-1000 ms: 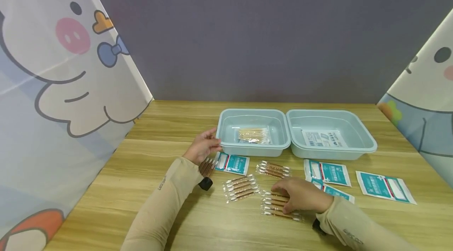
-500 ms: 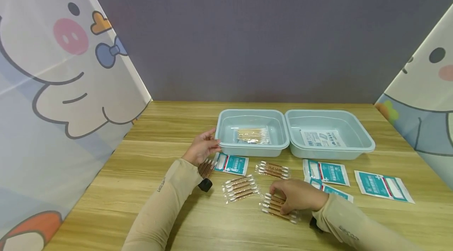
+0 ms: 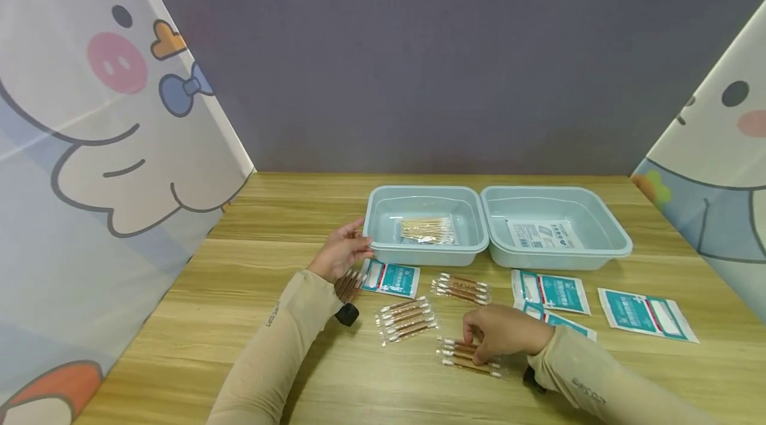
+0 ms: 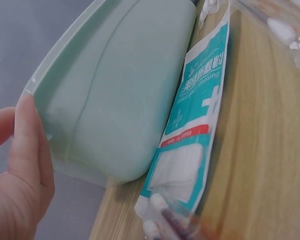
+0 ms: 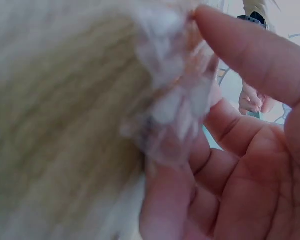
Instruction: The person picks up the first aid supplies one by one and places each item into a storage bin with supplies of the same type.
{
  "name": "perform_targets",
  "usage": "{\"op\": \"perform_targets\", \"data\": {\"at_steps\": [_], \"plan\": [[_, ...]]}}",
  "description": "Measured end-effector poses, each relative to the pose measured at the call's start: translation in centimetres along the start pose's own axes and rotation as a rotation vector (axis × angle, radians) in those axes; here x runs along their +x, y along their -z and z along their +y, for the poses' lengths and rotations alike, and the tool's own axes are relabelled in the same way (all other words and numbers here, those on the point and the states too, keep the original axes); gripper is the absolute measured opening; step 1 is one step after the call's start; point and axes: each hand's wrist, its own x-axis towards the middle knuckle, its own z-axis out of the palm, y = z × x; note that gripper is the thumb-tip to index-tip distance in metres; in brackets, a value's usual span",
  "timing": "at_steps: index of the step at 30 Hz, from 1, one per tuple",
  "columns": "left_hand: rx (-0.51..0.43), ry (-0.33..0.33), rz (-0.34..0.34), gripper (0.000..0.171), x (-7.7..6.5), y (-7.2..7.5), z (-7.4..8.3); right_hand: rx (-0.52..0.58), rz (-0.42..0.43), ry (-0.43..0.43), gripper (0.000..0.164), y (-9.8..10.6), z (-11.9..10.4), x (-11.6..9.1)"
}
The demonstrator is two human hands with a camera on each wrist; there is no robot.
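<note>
Rectangular pale blue-green tubs (image 3: pixel 427 255): smooth plastic, soft sheen. Brown-stemmed cotton-swab packets (image 3: pixel 408 320): clear, crinkled, glossy film. Flat teal-and-white dressing packets (image 3: pixel 647 315): slightly glossy. Yellow-brown tabletop (image 3: pixel 359 385): smooth, wood-grained.

2 bins (image 3: pixel 428 257), 4 teal pkts (image 3: pixel 647 315), 5 swab pkts (image 3: pixel 408 320)

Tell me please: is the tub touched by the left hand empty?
The tub is not empty: a clear packet of swabs lies on its bottom.
</note>
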Motion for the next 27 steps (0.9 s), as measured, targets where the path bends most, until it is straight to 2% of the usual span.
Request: {"op": "perform_targets", "data": {"at_steps": [6,15,23,27], "plan": [[0.004,-0.01,-0.009,0.059,0.0,0.1,0.0,0.034,0.002,0.028,0.018,0.2,0.2,0.3],[-0.001,-0.007,-0.001,0.06,0.0,0.3,-0.1,0.09,-0.01,0.038,0.015,0.7,0.0,-0.1],[-0.005,-0.002,-0.032,0.061,0.0,0.2,-0.2,0.108,-0.021,0.015,0.009,2.2,-0.4,-0.2],[0.002,-0.009,-0.038,0.061,0.0,0.3,-0.2,0.104,-0.017,0.01,0.011,3.3,-0.9,-0.2]]}}
